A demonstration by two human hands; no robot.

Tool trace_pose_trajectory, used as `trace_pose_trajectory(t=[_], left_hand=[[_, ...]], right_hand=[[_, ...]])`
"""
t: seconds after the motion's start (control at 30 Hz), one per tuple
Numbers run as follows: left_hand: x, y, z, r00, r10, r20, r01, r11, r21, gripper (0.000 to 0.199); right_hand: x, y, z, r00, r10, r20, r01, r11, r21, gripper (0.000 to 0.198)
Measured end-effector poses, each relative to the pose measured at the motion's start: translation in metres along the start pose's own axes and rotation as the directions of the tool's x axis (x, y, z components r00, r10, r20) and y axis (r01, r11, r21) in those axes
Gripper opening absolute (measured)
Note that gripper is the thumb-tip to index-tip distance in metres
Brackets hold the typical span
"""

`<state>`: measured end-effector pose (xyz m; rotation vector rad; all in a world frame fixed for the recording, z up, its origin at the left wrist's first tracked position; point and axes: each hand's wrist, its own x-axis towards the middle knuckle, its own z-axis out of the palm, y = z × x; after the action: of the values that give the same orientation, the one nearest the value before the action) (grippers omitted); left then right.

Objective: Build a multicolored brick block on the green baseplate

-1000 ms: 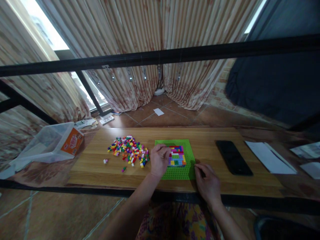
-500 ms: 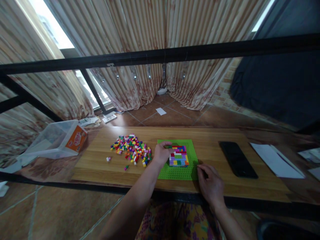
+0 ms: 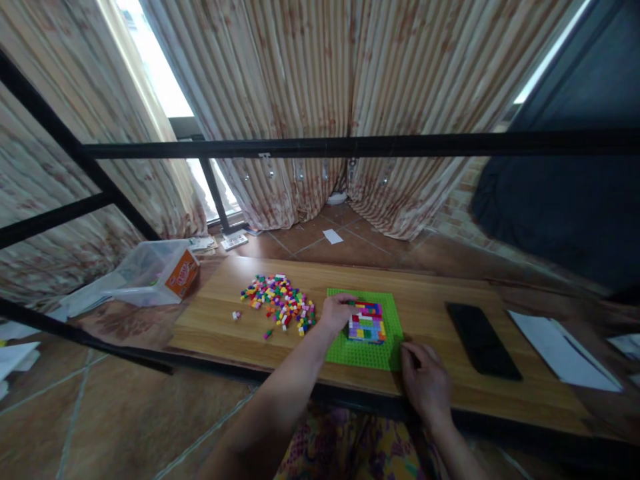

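A small block of multicoloured toy bricks (image 3: 367,327) stands on a green studded baseplate (image 3: 340,357). My left hand (image 3: 338,312) reaches over the plate's left side, thumb and fingers closed at the block's upper left corner. Whatever lies between those fingertips is too small and covered to name. At the plate's right front edge rests my right hand (image 3: 426,381), its fingers curled in and the fingertips against the rim. To the left spreads a pile of loose toy bricks (image 3: 283,300), with a pink-and-green piece (image 3: 268,334) lying apart from it.
A wooden board (image 3: 215,327) carries everything, including a black phone (image 3: 483,341) at right. White paper (image 3: 543,350) lies beyond the phone. A clear plastic bin (image 3: 155,273) with an orange label sits at far left. A black metal bar (image 3: 320,147) crosses in front of the curtains.
The camera view has shifted, so the scene sits lower and more to the right. Both hands keep nearly the same places on the block and baseplate.
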<state>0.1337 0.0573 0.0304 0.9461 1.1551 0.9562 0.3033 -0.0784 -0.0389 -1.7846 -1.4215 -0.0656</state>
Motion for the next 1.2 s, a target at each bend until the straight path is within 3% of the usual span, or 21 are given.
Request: trace_pose_trajectory(t=[0.2,0.33,0.43,0.53,0.63,0.7,0.83,1.03,1.2], left_hand=[[-0.015,0.012,-0.024,0.992,0.110,-0.063,-0.112,0.993,-0.024,0.020],[-0.039,0.017,-0.052,0.986,0.149,-0.074,-0.152,0.988,-0.025,0.017],[-0.061,0.011,-0.087,0.973,0.196,-0.125,-0.196,0.981,0.017,0.017],[-0.082,-0.002,-0.134,0.927,0.264,-0.266,-0.231,0.962,0.148,0.017],[-0.096,-0.012,-0.175,0.893,0.251,-0.373,-0.140,0.944,0.300,0.020],[-0.101,-0.014,-0.190,0.879,0.257,-0.402,-0.076,0.908,0.413,0.023],[-0.100,-0.013,-0.189,0.877,0.303,-0.373,-0.011,0.789,0.615,0.022],[-0.094,-0.013,-0.173,0.886,0.410,-0.218,-0.005,0.478,0.879,0.016],[-0.086,-0.016,-0.169,0.882,0.417,-0.221,0.019,0.436,0.900,0.017]], right_hand=[[0.000,-0.001,0.001,1.000,-0.020,-0.007,0.020,1.000,-0.017,0.035],[0.000,0.001,0.000,0.999,-0.048,-0.006,0.048,0.999,-0.023,0.035],[-0.001,0.003,0.000,0.998,-0.058,-0.016,0.057,0.998,-0.027,0.036],[-0.001,0.003,0.000,0.998,-0.054,-0.025,0.052,0.998,-0.048,0.037],[-0.002,0.004,0.000,0.999,-0.039,-0.016,0.038,0.994,-0.100,0.037],[-0.003,0.004,0.000,0.999,-0.041,-0.017,0.038,0.990,-0.138,0.036],[-0.003,0.006,0.000,0.997,-0.073,-0.020,0.068,0.981,-0.179,0.035],[-0.003,0.005,-0.001,0.996,-0.087,-0.026,0.081,0.978,-0.192,0.035],[-0.003,0.005,-0.001,0.997,-0.082,-0.016,0.076,0.974,-0.212,0.035]])
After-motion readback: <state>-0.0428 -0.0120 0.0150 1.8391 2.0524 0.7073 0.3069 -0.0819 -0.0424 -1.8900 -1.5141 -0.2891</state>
